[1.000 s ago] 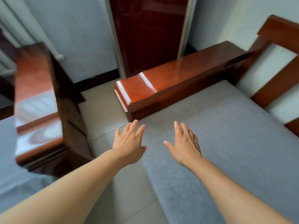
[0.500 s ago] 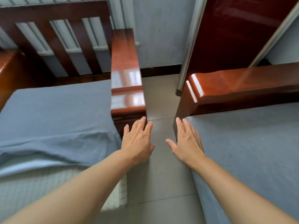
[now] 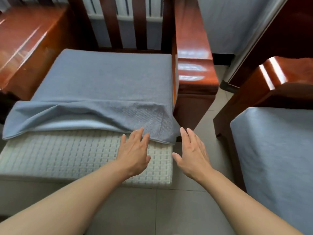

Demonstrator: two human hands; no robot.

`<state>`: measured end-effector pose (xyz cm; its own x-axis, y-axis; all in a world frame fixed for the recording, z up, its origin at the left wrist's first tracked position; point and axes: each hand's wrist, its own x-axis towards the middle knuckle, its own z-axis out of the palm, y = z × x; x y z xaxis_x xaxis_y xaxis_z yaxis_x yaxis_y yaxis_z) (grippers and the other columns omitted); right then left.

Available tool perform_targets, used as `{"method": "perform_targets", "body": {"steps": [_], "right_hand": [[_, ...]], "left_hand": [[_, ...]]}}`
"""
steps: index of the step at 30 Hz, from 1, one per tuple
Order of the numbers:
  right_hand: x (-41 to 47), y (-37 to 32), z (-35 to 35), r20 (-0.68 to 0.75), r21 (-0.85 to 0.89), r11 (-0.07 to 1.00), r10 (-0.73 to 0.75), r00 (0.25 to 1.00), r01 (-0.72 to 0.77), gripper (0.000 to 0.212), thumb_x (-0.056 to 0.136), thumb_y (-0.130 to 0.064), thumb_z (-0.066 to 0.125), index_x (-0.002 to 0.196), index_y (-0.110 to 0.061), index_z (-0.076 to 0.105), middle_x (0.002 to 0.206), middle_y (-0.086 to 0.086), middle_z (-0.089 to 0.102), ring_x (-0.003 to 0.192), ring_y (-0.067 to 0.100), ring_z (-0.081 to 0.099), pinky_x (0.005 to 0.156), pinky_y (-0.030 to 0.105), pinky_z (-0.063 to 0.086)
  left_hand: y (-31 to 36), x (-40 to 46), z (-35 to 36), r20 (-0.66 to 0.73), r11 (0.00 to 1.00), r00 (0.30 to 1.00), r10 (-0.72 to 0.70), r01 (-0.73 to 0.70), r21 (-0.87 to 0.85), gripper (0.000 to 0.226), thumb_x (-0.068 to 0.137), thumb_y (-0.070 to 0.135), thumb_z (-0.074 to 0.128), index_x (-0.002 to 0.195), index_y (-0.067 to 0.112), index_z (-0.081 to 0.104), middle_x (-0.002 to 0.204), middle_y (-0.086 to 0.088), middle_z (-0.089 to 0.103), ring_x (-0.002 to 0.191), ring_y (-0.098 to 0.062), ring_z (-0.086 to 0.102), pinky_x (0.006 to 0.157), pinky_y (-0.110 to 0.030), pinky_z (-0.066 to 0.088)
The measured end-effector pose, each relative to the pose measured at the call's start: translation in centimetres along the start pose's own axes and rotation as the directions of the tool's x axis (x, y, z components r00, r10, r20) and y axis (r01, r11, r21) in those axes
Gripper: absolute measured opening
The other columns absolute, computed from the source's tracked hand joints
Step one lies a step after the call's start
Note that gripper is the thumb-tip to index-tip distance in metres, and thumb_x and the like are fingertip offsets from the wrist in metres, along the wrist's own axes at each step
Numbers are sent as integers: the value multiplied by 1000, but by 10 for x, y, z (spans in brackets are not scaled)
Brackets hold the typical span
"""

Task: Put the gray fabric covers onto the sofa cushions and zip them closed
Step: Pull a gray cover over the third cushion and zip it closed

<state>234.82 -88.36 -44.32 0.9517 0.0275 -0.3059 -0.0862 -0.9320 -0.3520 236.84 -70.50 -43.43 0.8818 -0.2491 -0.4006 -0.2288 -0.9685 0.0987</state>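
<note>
While the gray cover (image 3: 101, 85) sheathes only the far part of the white cushion (image 3: 67, 153), the left hand (image 3: 133, 150), fingers straight, reaches its loose hem; the right hand (image 3: 193, 153) hovers spread beside it.

The fabric cover (image 3: 101, 85) is plain blue-gray. Below its loose edge the cushion (image 3: 67, 155) shows a white woven grid pattern. Right of the cover, the armrest (image 3: 191, 53) is glossy reddish-brown.
</note>
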Motion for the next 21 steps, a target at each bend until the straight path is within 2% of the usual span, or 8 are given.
{"method": "perform_targets", "body": {"steps": [5,8,12,14,16,17,19,21], "right_hand": [[38,-8,52,53,-34,997,-75,996,76,83,92,-40,52,151,-22,-5,159,5,-4,146,21,-1,119,36,5],[68,-7,76,64,-39,991,-127,990,129,83,92,-38,53,151,-25,-3,159,6,-4,146,22,-2,119,37,4],[105,-5,105,50,-121,970,-206,977,211,78,88,-37,59,149,-26,13,155,10,11,142,28,12,115,39,15],[122,-5,118,-74,-184,961,-222,972,206,62,82,-32,65,137,-21,38,137,11,37,124,32,36,100,42,33],[134,-7,128,-280,-217,957,-252,926,195,30,77,-16,64,107,-16,58,101,11,53,91,33,52,75,41,42],[138,-7,131,-355,-217,955,-269,895,201,19,78,-11,55,95,-15,59,88,10,54,80,33,53,66,38,42],[141,-5,135,-379,-210,944,-320,869,256,24,79,-10,35,88,-15,57,75,8,53,68,31,53,59,34,35],[134,-1,136,-386,-205,922,-384,839,328,22,77,-7,34,83,-15,54,67,5,50,58,29,50,57,31,28]], "left_hand": [[-25,27,42,-23,1000,999,-29,29,6,70,94,39,48,149,20,9,159,-5,0,146,-21,2,114,-45,10],[-39,54,64,-22,998,998,-62,62,-14,74,96,34,45,151,23,-3,159,-3,-9,146,-21,-7,115,-48,4],[-50,89,92,-44,997,996,-81,81,-12,72,96,34,42,150,31,-7,158,0,-17,145,-21,-15,115,-51,-1],[-51,103,103,-101,996,991,-92,91,-19,66,97,38,38,150,33,0,158,2,-11,145,-20,-8,114,-51,0],[-49,114,106,-200,993,973,-115,110,-34,58,95,41,40,147,35,15,156,1,5,141,-22,7,114,-51,4],[-48,117,106,-259,992,958,-125,121,-34,51,94,39,42,142,36,24,151,2,15,136,-23,16,113,-50,8],[-47,123,103,-358,992,925,-126,125,-25,35,93,28,42,128,33,38,135,0,32,120,-24,31,105,-45,21],[-52,124,98,-409,994,907,-99,107,-2,25,91,17,40,113,26,47,116,-3,45,104,-25,41,89,-39,31]]}}
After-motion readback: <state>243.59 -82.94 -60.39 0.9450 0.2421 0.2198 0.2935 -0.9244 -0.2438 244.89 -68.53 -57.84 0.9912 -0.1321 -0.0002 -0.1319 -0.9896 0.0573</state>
